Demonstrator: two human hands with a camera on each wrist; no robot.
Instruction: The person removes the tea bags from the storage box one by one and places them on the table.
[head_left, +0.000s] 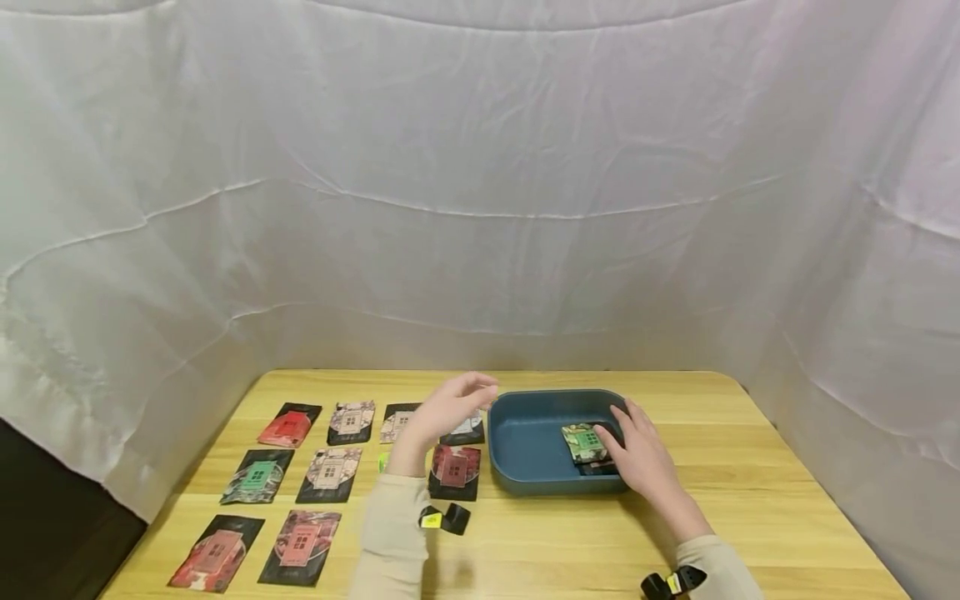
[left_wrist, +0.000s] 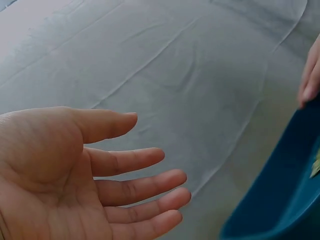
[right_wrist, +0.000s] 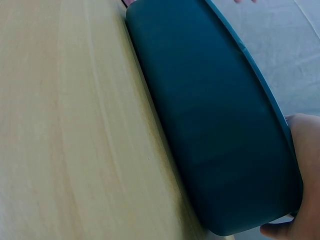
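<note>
My left hand [head_left: 452, 407] hovers over the table, left of a blue plastic bin [head_left: 525, 454]. Its palm is bare and its fingers are relaxed and spread in the left wrist view. My right hand [head_left: 643, 457] holds the bin's right end, thumb over the inner side and fingers along the outside of the wall. Inside the bin, near that thumb, lies a green-labelled packet [head_left: 583, 442] with a dark one partly under it. A pale-labelled packet [head_left: 468, 430] and a dark red packet [head_left: 454, 472] lie between left hand and bin.
Several flat black packets with coloured labels lie in rows on the left, among them a red one [head_left: 291, 424], a green one [head_left: 257, 476] and a pink one [head_left: 301, 546]. Grey cloth [head_left: 525, 250] hangs behind and beside the wooden table [head_left: 540, 542].
</note>
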